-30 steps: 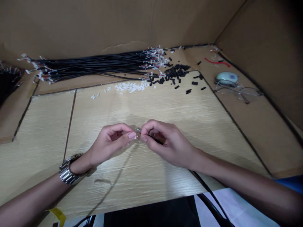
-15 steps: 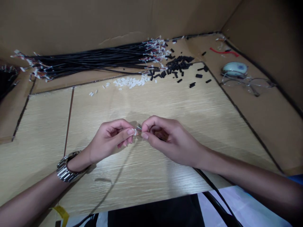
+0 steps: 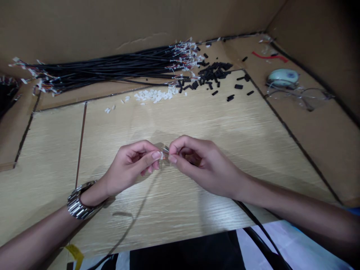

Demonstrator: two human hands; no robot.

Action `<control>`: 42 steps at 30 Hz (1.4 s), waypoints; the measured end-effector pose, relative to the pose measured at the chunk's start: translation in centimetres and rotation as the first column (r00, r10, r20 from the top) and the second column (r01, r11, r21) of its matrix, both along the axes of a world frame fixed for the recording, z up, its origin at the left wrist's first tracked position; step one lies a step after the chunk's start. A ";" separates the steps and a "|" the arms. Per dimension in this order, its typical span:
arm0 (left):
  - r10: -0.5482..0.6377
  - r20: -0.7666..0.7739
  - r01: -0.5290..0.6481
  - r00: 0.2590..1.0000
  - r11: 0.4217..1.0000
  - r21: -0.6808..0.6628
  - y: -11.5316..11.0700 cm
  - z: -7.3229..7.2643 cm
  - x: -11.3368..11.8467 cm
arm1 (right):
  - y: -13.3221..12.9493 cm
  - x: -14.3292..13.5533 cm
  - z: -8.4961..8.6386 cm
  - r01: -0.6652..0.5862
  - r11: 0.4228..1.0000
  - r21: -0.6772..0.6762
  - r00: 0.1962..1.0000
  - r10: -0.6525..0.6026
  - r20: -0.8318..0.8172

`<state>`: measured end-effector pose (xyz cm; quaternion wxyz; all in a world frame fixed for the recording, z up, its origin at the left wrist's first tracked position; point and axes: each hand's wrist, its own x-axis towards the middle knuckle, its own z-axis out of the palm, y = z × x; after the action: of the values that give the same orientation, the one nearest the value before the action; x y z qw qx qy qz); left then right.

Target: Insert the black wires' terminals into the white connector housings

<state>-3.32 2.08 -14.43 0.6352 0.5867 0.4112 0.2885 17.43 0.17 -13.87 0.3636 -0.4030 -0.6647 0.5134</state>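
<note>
Thumb and forefinger of my left hand (image 3: 136, 163) pinch a small white connector housing (image 3: 161, 155). Close beside it, my right hand (image 3: 197, 161) is closed on the wire ends (image 3: 165, 150) of a black cable (image 3: 250, 215). The cable runs out from under my right wrist and down over the table's front edge. Thin wires, one of them orange, bridge the short gap between my fingertips. Whether any wire sits inside the housing is too small to tell.
A bundle of black cables (image 3: 112, 67) with wired ends lies along the back. Near it are loose white connector housings (image 3: 157, 94) and short black sleeves (image 3: 215, 73). Glasses (image 3: 306, 98), a light-coloured mouse (image 3: 282, 77) and a red strip (image 3: 270, 56) lie at the right.
Both hands hold almost the same pose, fingertips still together over the table. The view has shifted slightly; nothing was let go or picked up.
</note>
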 end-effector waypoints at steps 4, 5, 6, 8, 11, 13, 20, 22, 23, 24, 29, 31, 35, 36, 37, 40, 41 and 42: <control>0.005 0.007 -0.005 1.000 1.000 -0.003 0.0 0.1 0.1 | -0.1 0.0 -0.1 -0.002 1.000 0.003 1.000 0.002 -0.004; 0.006 0.007 -0.006 1.000 1.000 -0.005 0.1 0.1 0.1 | -0.1 0.0 -0.1 -0.003 1.000 0.004 1.000 0.003 -0.005; 0.009 0.006 -0.009 1.000 1.000 -0.007 0.1 0.1 0.1 | -0.1 0.0 -0.1 -0.004 1.000 0.005 1.000 0.004 -0.004; 0.016 -0.001 -0.016 1.000 1.000 -0.006 0.1 0.1 0.1 | -0.1 0.1 0.0 -0.005 1.000 0.004 1.000 0.005 0.000; 0.018 -0.010 -0.018 1.000 1.000 -0.002 0.0 0.0 0.0 | -0.1 0.2 0.2 0.001 1.000 0.013 1.000 -0.001 0.005; 0.017 -0.008 -0.017 1.000 1.000 -0.003 0.0 -0.1 0.0 | 0.0 0.2 0.3 0.003 0.999 0.032 1.000 -0.003 0.014; 0.010 0.012 -0.010 1.000 1.000 -0.011 0.1 -0.1 0.0 | 0.0 0.2 0.4 -0.007 0.996 0.091 0.999 0.003 0.047; 0.010 0.012 -0.010 1.000 1.000 -0.010 0.1 -0.1 0.1 | 0.1 0.2 0.4 -0.004 0.995 0.104 0.998 -0.002 0.056; 0.012 0.016 -0.012 1.000 1.000 -0.008 0.1 -0.1 0.1 | 0.0 0.2 0.3 -0.005 0.994 0.109 0.998 -0.001 0.058; 0.011 0.020 -0.011 1.000 1.000 -0.007 0.1 -0.1 0.0 | 0.0 0.2 0.3 -0.007 0.994 0.110 0.998 0.001 0.059; -0.003 0.009 0.003 1.000 1.000 0.006 0.0 -0.1 0.0 | 0.0 0.1 0.0 -0.012 0.995 0.098 0.998 0.006 0.060; 0.007 -0.007 -0.007 1.000 0.999 0.039 -0.2 -0.1 0.1 | -0.1 0.0 -0.1 -0.007 0.995 0.096 0.999 0.002 0.052; 0.077 -0.043 -0.070 0.996 0.985 0.155 -1.0 -0.1 0.6 | -0.2 -0.2 -0.2 0.012 0.996 0.091 0.999 -0.015 0.037; 0.092 -0.051 -0.082 0.994 0.981 0.176 -1.2 -0.1 0.7 | -0.3 -0.3 -0.2 0.015 0.996 0.092 0.999 -0.018 0.038; 0.103 -0.057 -0.090 0.993 0.978 0.190 -1.4 -0.1 0.8 | -0.3 -0.3 -0.2 0.018 0.995 0.096 0.999 -0.021 0.039; 0.127 -0.073 -0.109 0.989 0.971 0.211 -1.8 -0.2 1.0 | -0.4 -0.4 -0.4 0.020 0.994 0.112 0.999 -0.025 0.045; 0.135 -0.076 -0.116 0.988 0.970 0.213 -1.9 -0.2 1.0 | -0.4 -0.4 -0.4 0.018 0.993 0.115 0.999 -0.023 0.049; 0.143 -0.076 -0.124 0.987 0.969 0.213 -1.9 -0.2 1.0 | -0.5 -0.5 -0.5 0.012 0.993 0.114 0.998 -0.018 0.053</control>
<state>-2.28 0.17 -14.59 0.5303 0.6333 0.4459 0.3448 16.92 -0.31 -14.38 0.3720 -0.4002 -0.6993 0.4608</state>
